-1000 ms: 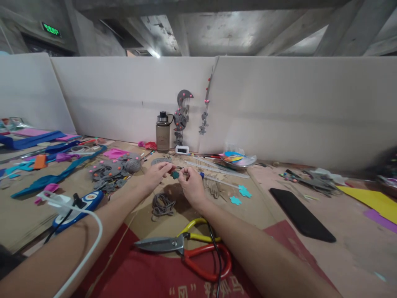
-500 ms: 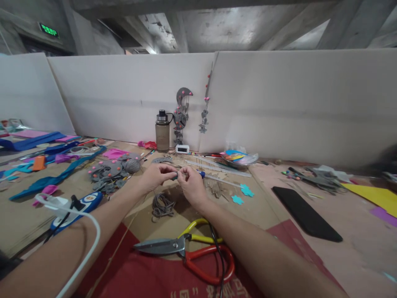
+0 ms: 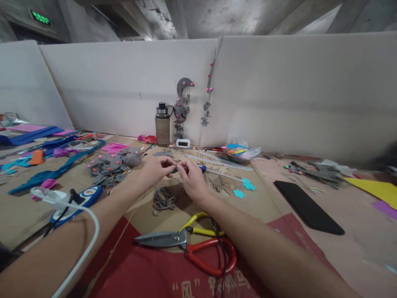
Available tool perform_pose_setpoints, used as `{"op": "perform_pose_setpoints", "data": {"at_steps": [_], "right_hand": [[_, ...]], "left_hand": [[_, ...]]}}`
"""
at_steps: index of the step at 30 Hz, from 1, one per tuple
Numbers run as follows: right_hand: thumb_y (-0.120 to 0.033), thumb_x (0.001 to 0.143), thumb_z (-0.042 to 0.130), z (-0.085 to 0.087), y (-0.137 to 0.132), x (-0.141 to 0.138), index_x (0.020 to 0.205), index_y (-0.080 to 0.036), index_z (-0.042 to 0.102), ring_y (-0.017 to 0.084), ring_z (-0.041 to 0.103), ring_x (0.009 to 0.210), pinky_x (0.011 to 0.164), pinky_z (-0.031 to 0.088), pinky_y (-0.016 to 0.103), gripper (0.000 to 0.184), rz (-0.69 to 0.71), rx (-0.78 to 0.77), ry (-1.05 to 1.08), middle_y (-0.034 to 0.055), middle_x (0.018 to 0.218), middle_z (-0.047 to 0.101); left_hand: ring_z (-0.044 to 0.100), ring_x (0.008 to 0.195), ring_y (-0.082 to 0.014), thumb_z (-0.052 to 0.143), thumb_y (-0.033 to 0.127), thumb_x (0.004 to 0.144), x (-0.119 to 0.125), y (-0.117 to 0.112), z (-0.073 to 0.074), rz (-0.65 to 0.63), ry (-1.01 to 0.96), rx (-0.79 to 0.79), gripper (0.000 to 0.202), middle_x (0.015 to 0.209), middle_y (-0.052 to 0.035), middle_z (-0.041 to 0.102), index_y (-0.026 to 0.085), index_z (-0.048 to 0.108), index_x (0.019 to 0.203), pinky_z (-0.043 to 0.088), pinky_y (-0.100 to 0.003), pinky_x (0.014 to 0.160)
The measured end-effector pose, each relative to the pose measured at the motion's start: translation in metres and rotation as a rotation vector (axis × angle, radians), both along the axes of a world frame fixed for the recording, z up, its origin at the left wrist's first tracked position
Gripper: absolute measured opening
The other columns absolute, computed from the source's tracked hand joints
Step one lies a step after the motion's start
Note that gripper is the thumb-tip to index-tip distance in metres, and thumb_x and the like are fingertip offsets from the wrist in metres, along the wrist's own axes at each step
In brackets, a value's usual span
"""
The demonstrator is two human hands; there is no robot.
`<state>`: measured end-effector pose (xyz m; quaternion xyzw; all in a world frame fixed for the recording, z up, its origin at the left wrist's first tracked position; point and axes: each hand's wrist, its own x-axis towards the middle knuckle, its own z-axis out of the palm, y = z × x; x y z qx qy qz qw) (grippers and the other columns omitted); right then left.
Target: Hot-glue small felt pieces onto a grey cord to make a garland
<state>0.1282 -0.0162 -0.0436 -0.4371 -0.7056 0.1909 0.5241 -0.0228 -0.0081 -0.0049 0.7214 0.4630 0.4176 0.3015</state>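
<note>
My left hand and my right hand meet fingertip to fingertip above the cardboard. Both are closed in a pinch on a small dark piece, mostly covered by the fingers, so its kind is unclear. Just below them lies a loose bundle of grey cord. Large scissors with one yellow and one red handle rest nearer to me, blades pointing left. Beyond my right hand are a blue-ended rod, several thin brown sticks and two turquoise flower-like cutouts.
On the left sit grey pieces with pink dots, blue strips and a power strip with a white cable. A bottle and small clock stand by the white panel. A black phone lies right.
The view has tipped slightly downward, so the panel and background sit higher. My hands stay together, with the fingertips shifted slightly and less of the dark piece showing.
</note>
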Motion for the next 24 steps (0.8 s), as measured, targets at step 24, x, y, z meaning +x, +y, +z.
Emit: {"op": "perform_pose_setpoints", "data": {"at_steps": [24], "right_hand": [[-0.022, 0.084, 0.048, 0.016, -0.025, -0.014, 0.087, -0.019, 0.057, 0.016, 0.054, 0.081, 0.075, 0.044, 0.029, 0.01, 0.093, 0.053, -0.023, 0.0039, 0.086, 0.061]], "left_hand": [[0.062, 0.059, -0.0139, 0.067, 0.031, 0.066, -0.007, 0.009, -0.001, 0.171, -0.373, 0.081, 0.018, 0.065, 0.0006, 0.061, 0.015, 0.062, 0.072, 0.052, -0.028, 0.062]]}}
